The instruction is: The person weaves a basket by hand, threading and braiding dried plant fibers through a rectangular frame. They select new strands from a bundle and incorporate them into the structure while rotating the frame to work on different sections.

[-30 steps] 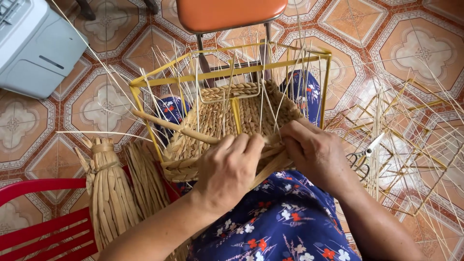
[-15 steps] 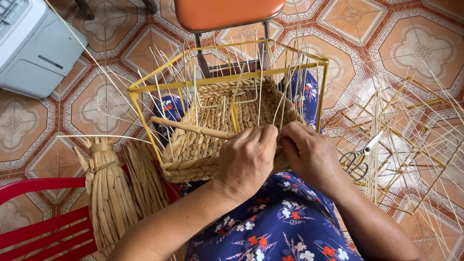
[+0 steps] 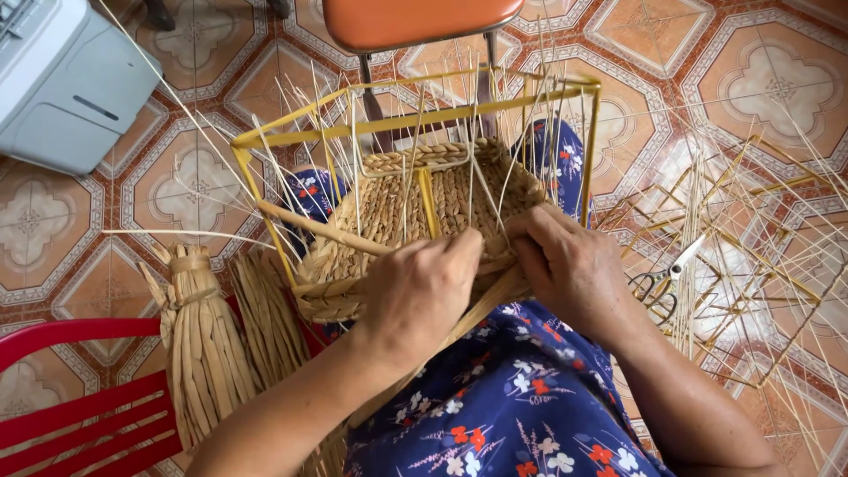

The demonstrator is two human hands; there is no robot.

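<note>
A half-woven straw basket (image 3: 415, 212) on a yellow wire frame (image 3: 265, 140) rests in the lap; the left hand (image 3: 420, 296) and right hand (image 3: 565, 265) both pinch its near rim closed, scissors (image 3: 662, 278) lying on the floor nearby

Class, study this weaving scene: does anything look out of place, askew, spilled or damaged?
Nothing looks damaged. The half-woven basket sits tilted in its yellow wire frame on the lap, both hands pressing its near rim. The one untidy spot: scissors lie on the tiled floor among scattered thin reeds and spare frames.
</note>
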